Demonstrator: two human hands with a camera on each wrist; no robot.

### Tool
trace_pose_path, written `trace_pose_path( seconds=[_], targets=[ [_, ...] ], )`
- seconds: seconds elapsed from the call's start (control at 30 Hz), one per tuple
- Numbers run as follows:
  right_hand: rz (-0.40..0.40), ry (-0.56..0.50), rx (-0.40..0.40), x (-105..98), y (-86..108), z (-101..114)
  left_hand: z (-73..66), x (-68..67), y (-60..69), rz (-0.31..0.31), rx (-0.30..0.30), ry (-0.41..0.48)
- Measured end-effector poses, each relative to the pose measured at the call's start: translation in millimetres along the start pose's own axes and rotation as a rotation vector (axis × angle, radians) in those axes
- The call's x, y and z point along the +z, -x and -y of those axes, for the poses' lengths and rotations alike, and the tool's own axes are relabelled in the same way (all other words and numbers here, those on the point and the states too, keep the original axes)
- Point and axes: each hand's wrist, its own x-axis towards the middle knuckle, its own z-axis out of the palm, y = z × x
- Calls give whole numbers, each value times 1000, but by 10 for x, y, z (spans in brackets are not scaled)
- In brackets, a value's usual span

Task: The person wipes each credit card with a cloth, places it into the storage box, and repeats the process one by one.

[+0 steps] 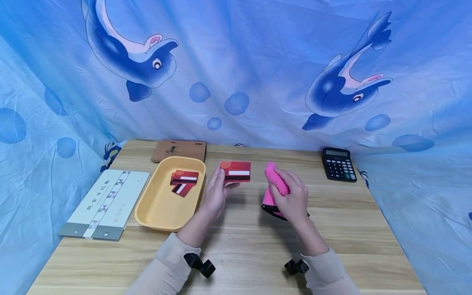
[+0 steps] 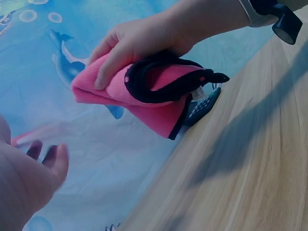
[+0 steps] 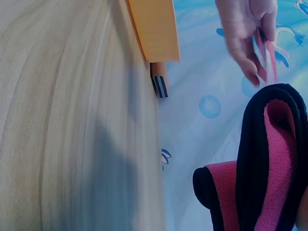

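My left hand [image 1: 215,191] pinches a red bank card [image 1: 236,167] with a dark stripe and a white strip, raised over the table right of the yellow tray. In the right wrist view the card [image 3: 269,60] shows nearly edge-on. A folded pink cloth [image 1: 275,180] with black edging is gripped in my right hand [image 1: 293,196], also held above the table. Its folds and the black border [image 2: 159,79] appear in the left wrist view, fingers on top. Two more red cards [image 1: 184,178] lie overlapping in the yellow tray [image 1: 162,223].
Behind the tray lies a brown wallet [image 1: 180,150]. A grey-white journal [image 1: 107,200] is at the left edge, and a black calculator [image 1: 339,164] sits at the back right. A blue dolphin-print curtain [image 1: 236,73] hangs along the back of the wooden table [image 1: 243,254].
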Motion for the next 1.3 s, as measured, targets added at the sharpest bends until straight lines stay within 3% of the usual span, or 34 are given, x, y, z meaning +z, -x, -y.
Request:
trace_pose_path(
  seconds=[0.1,0.33,0.47,0.57,0.77,0.87,1.03,1.1,1.3],
  targets=[
    [8,-26,-19,-1,0,24,8,7,-2,-94,-30,-81],
    [22,-52,-27,-8,2,66,85,38,-59,-301,-20,17],
    [5,-58,-58,2,6,100,83,49,-67,-338,-37,0],
    [-10,-58,-101,35,11,144,53,71,-64,-297,-57,-35],
    [-7,18,-166,148,-13,341,11,148,-58,-144,-55,-137],
    [9,50,-212,197,-30,502,21,179,-50,-91,-15,-215],
    [49,36,-274,254,-16,720,37,187,-8,-92,97,-432],
    [47,54,-263,275,-5,726,27,183,6,-77,111,-431],
    [10,124,-193,300,-26,490,9,134,19,21,67,-275]
  ],
)
